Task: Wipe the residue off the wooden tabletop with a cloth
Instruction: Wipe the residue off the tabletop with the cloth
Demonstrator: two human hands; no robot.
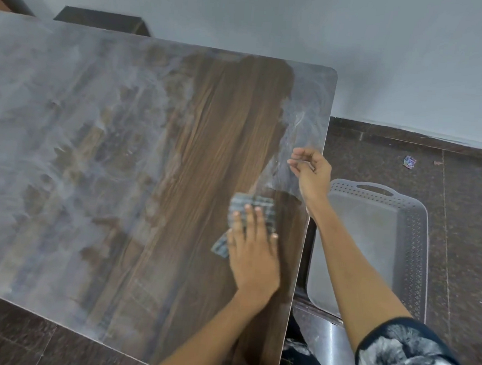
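Note:
The wooden tabletop [214, 140] fills the left and middle of the view. A whitish grey residue [52, 129] covers its left part and a patch near the right edge, while a dark brown strip down the middle is bare wood. My left hand [253, 248] lies flat with straight fingers on a checked grey cloth [253, 209], pressing it onto the bare wood near the right edge. My right hand [310, 170] hovers over the table's right edge with loosely curled fingers and holds nothing.
A grey perforated plastic tray [412, 245] sits on the dark speckled floor just right of the table. A shiny metal piece [322, 342] shows below the table's edge. A small wrapper [409, 161] lies on the floor by the wall. A dark block [103, 20] stands behind the table.

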